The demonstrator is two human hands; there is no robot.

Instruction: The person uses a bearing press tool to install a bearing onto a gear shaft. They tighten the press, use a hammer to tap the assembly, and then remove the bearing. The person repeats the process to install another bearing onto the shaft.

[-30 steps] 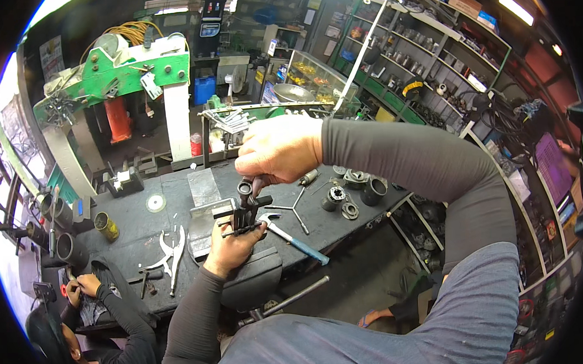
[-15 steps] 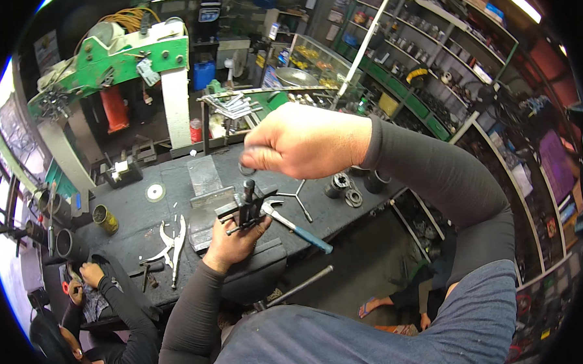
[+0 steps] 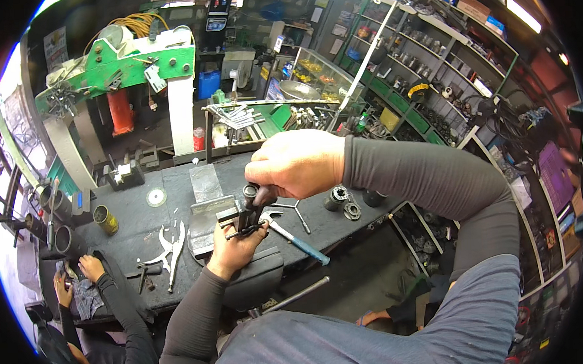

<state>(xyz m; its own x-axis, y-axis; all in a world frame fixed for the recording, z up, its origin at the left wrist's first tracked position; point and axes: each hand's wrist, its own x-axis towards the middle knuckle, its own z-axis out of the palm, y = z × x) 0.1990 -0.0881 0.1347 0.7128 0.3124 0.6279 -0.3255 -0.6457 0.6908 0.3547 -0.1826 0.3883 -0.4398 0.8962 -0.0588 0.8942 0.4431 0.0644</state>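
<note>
My left hand [image 3: 234, 251] is wrapped round the lower part of a dark metal tool-like piece with an upright post [image 3: 247, 216], held over the bench vise [image 3: 210, 218]. Above it, my right hand [image 3: 296, 163] reaches in from the right, its fingers pinched at the post's top. A small dark ring [image 3: 249, 191] sits there against the fingertips; the fingers partly hide it. A claw hammer [image 3: 300, 241] with a blue handle lies right of my left hand, its head close to my fingers. A three-armed wrench [image 3: 301, 215] rests just beyond.
Locking pliers [image 3: 172, 257] lie left of the vise. A pale disc [image 3: 156, 197] and a yellow can [image 3: 105, 219] are farther left. Round metal parts [image 3: 336, 197] stand at the right. A co-worker's hands [image 3: 91, 267] are at the bench's left end. A long vise handle [image 3: 296, 295] juts out in front.
My right hand has come down and slightly inward, bringing the dark ring from above the post to its top. My left hand keeps its grip. The co-worker's hands have shifted apart.
</note>
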